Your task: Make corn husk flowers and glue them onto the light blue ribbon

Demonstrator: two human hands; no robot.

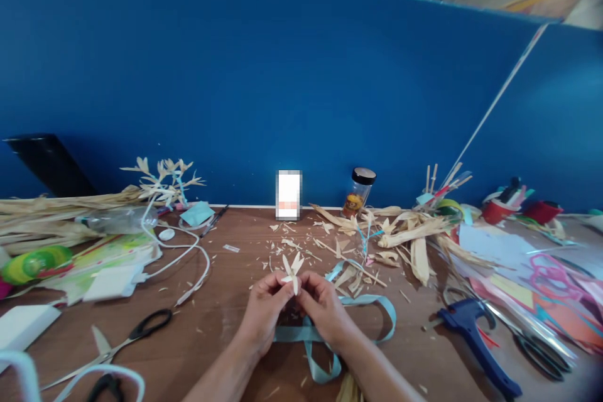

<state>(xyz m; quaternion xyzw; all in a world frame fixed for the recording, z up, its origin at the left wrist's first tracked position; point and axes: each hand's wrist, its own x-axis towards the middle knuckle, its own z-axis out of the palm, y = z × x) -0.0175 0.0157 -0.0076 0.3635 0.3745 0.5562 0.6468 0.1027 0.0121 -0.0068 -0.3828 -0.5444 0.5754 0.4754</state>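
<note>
Between the fingertips of both hands is a small pale flower of dried husk [293,267], its pointed petals spreading upward. My left hand [268,304] pinches it from the left side. From the right, my right hand [320,301] closes its fingers at the flower's base. A light blue ribbon [386,314] lies in loops on the table beneath and beside the hands. Husk scraps [292,244] are scattered just beyond the fingers. What lies inside the curled fingers is hidden.
Black-handled scissors [113,352] lie open at left, near a white cable [205,257]. A blue glue gun [480,339] rests at right. Husk flowers [172,176], a black-lidded jar [360,191] and dried husks [414,229] line the back by the blue partition [282,75].
</note>
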